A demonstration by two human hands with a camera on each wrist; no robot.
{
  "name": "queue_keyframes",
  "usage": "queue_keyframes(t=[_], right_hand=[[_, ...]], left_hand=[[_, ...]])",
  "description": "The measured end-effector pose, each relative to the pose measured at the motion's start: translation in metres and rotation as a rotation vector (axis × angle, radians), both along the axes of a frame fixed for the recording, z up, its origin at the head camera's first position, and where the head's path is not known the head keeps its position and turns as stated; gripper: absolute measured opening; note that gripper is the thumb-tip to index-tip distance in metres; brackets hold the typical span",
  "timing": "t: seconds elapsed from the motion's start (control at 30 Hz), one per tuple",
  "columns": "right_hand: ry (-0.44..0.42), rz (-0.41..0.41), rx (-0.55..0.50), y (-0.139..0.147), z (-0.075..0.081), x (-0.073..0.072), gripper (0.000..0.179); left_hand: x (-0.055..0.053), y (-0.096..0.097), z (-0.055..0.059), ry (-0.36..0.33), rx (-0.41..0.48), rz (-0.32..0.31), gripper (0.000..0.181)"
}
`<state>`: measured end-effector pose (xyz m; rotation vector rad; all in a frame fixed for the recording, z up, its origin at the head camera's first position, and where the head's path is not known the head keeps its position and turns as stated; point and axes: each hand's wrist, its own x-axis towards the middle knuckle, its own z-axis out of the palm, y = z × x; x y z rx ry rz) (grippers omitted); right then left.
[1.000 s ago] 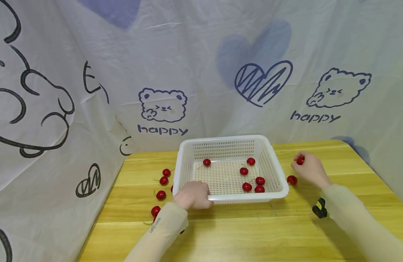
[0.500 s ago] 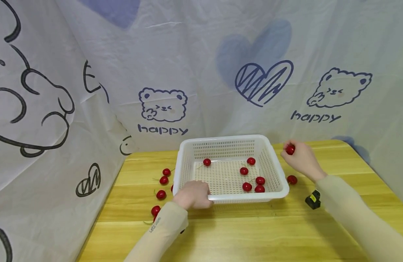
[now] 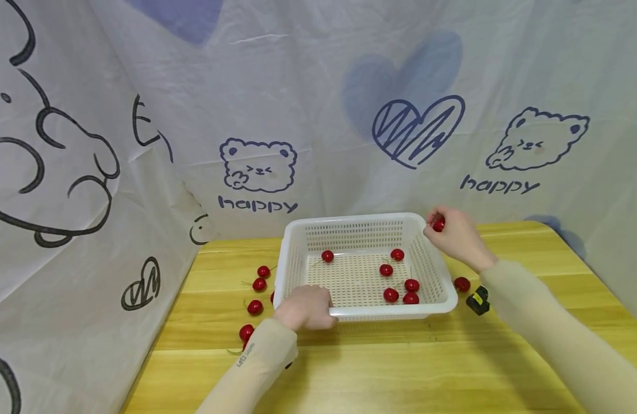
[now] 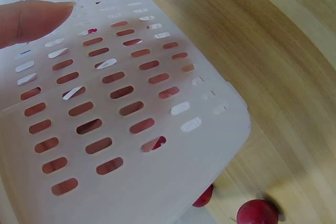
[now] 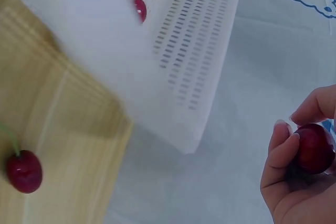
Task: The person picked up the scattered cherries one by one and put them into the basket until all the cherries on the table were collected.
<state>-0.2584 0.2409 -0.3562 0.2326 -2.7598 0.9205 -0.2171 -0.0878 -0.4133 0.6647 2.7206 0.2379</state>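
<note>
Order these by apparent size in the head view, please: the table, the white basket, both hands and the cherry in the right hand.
1. Table
2. White basket
3. Left hand and right hand, too alike to rank surely
4. Cherry in the right hand

The white basket point(image 4: 215, 145) is gripped by the left hand point(image 4: 34, 22); near the basket's corner two cherries point(image 4: 257, 213) are seen.

The bare left hand point(image 3: 304, 309) has a long cream sleeve point(image 3: 251, 368), with small dark lettering point(image 3: 245, 355) on the side toward the left edge of the desk point(image 3: 370, 368), and the bare right hand point(image 3: 459, 238) a matching sleeve point(image 3: 556, 328), with, beside it, a black block point(image 3: 480, 305) bearing a yellow patch point(image 3: 476, 298).
</note>
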Motion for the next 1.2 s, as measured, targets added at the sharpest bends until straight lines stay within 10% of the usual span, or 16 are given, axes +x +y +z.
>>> queue_keyframes(t=[1.2], right_hand=[[0.025, 0.335, 0.469, -0.057, -0.008, -0.041, 0.010]], left_hand=[[-0.001, -0.001, 0.000, 0.006, -0.011, 0.001, 0.022]])
